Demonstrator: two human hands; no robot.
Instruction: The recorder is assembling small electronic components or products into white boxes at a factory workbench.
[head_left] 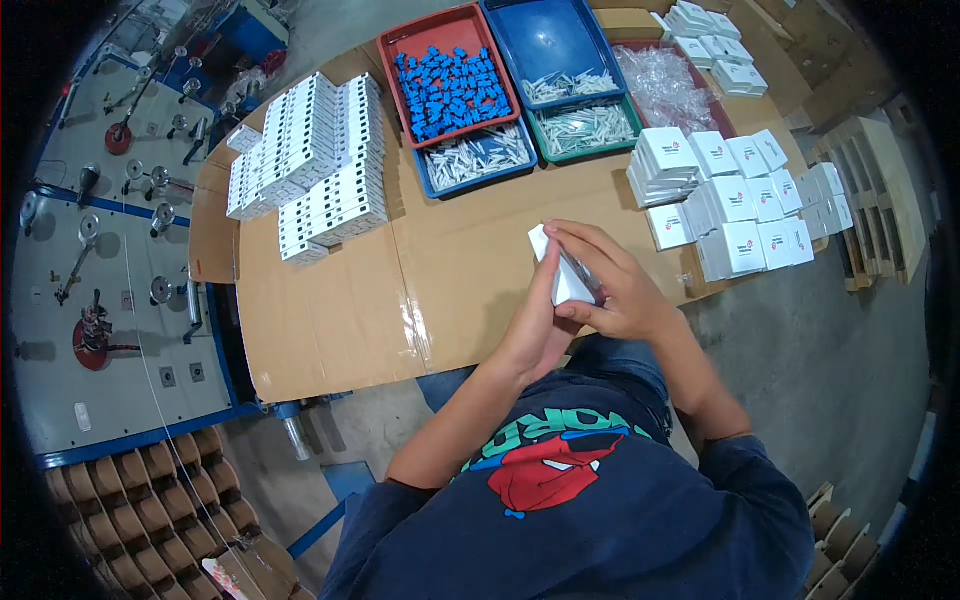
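Between my two hands is a small white carton [571,288], held tilted above the cardboard-covered table near its front edge. My left hand [537,322] is pressed along the carton's left side with the fingers together. From the right, my right hand [622,290] wraps around it, with the thumb at the near end and the fingers over the far end. A narrow greyish part shows between the carton and my right palm; what it is cannot be made out. My hands hide most of the carton.
Stacked white cartons stand at the left [310,160] and right [740,215] of the table [350,330]. At the back are a red tray [395,50] of blue pieces, a blue tray [540,45] and a green tray [560,155] of white pieces, and clear plastic bags [665,88].
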